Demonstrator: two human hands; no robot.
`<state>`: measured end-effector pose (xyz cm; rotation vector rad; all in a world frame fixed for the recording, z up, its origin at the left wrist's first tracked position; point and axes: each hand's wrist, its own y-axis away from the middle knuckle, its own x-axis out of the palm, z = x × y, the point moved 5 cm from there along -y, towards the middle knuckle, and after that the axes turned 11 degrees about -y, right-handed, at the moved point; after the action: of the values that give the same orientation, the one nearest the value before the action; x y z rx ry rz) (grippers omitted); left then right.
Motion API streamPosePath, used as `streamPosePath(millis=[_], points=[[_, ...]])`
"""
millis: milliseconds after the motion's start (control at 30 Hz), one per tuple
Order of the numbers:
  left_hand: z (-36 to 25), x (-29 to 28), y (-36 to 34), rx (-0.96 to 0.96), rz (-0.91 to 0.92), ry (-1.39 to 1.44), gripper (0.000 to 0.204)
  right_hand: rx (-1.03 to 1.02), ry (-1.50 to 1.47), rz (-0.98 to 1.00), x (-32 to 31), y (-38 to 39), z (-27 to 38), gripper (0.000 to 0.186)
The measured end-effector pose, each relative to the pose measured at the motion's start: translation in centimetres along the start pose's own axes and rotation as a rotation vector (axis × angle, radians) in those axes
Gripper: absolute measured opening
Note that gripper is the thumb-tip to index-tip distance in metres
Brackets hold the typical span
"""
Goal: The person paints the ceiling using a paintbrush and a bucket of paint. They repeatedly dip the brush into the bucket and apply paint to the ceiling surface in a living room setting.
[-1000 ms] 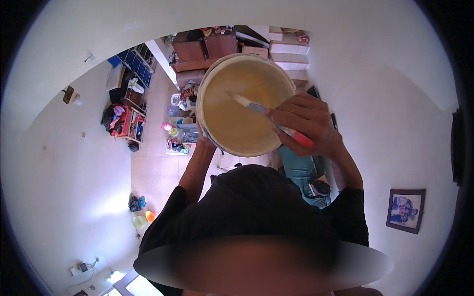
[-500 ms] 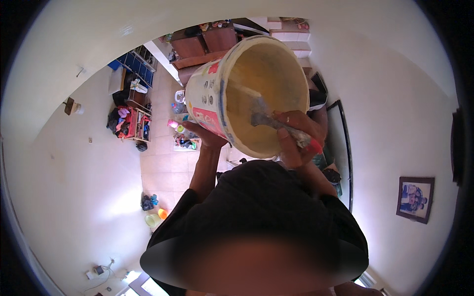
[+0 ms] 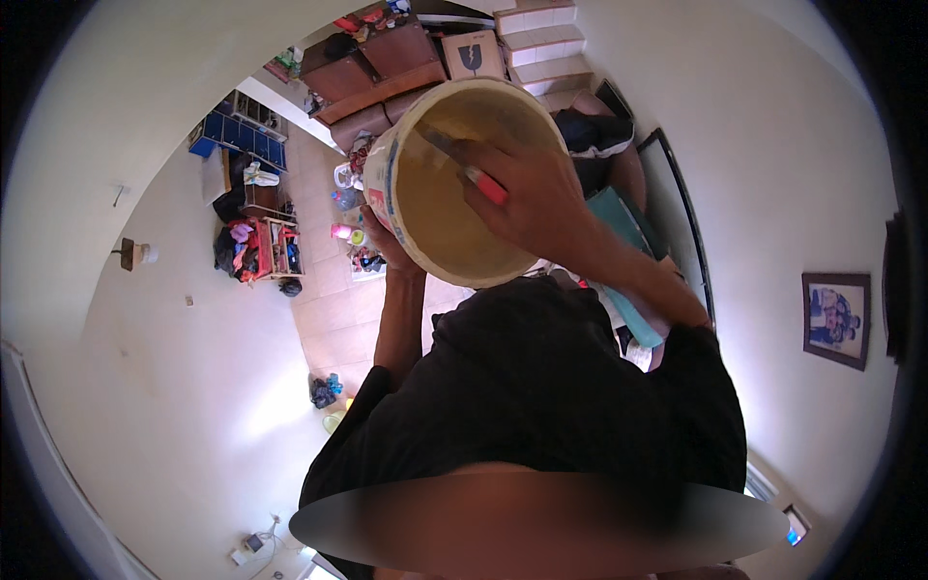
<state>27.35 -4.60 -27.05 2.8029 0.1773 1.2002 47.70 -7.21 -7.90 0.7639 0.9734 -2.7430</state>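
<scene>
A white plastic bucket (image 3: pixel 440 242), tilted so its mouth faces me, is held up in front of my chest. Yellowish-beige residue coats its inner wall. My left hand (image 3: pixel 391 244) grips the bucket from its outer left side, fingers partly hidden behind it. Closed round the red handle of a putty knife (image 3: pixel 488 187), my right hand (image 3: pixel 527 196) reaches into the bucket's mouth. The dark metal blade lies against or close to the upper left inner wall; I cannot tell whether it touches.
Below stand a red-and-wood rack (image 3: pixel 274 249) heaped with clothes, brown cabinets (image 3: pixel 372 58) and a cardboard box (image 3: pixel 474 55). White steps (image 3: pixel 546 46) rise at the far right. A dark-framed panel (image 3: pixel 681 213) leans on the right wall, where a framed photo (image 3: pixel 836 319) hangs.
The putty knife has swung deeper into the bucket, toward the upper left wall, as my right hand moved up and left. The bucket has shifted slightly left and its mouth has turned.
</scene>
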Motion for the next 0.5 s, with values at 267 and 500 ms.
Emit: streamPosePath(millis=[267,500], points=[[4.5,-6.0,-0.9,-0.035,0.206,-0.067,0.073,0.050,0.091,0.342,5.3,-0.5,-3.6,0.025],[4.1,-3.1,0.0,-0.057,0.133,-0.085,0.078,0.009,-0.131,0.515,5.3,0.6,-3.7,0.026]])
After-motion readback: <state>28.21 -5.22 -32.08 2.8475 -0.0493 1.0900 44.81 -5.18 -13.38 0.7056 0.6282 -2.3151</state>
